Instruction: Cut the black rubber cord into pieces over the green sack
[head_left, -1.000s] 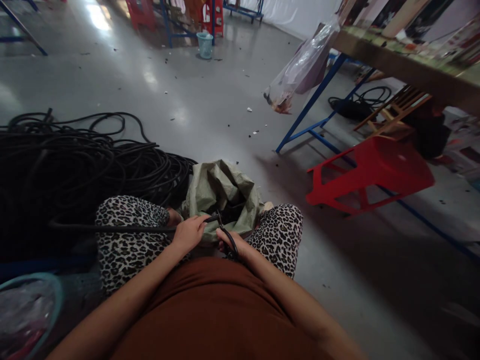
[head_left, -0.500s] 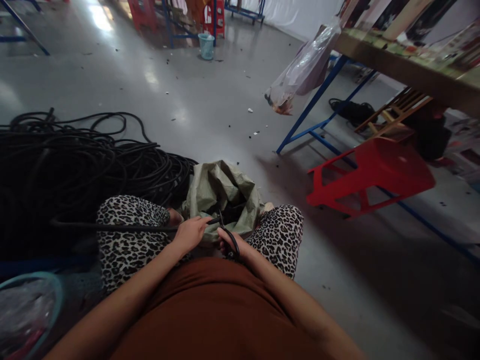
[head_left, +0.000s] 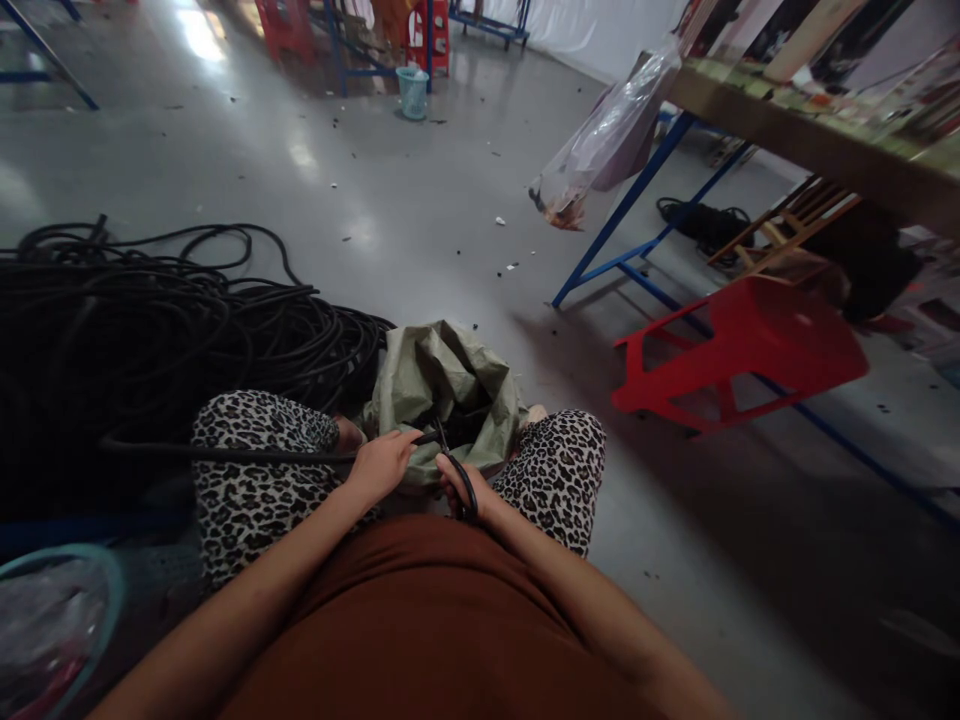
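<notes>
My left hand [head_left: 381, 465] is closed round a black cord [head_left: 247, 456], which runs leftward over my knee towards a big heap of black cord [head_left: 172, 330]. Its short free end pokes out past my fingertips above the open mouth of a green sack [head_left: 405, 375]. In my right hand [head_left: 459, 485] are black-handled scissors [head_left: 466, 488]; their blades point up beside the cord's end. Whether the blades touch the cord I cannot tell. The sack stands between my feet with dark pieces inside, too shadowed to make out.
A red stool [head_left: 780, 340] is at the right, near a blue-legged table [head_left: 750, 105] with a clear plastic bag [head_left: 600, 140] hanging from it. A light blue basket [head_left: 112, 590] sits at the lower left, and a small bin [head_left: 412, 92] stands farther off.
The scissors' blades have shifted slightly to the left against the cord's end. My left hand keeps its hold on the cord with no clear movement.
</notes>
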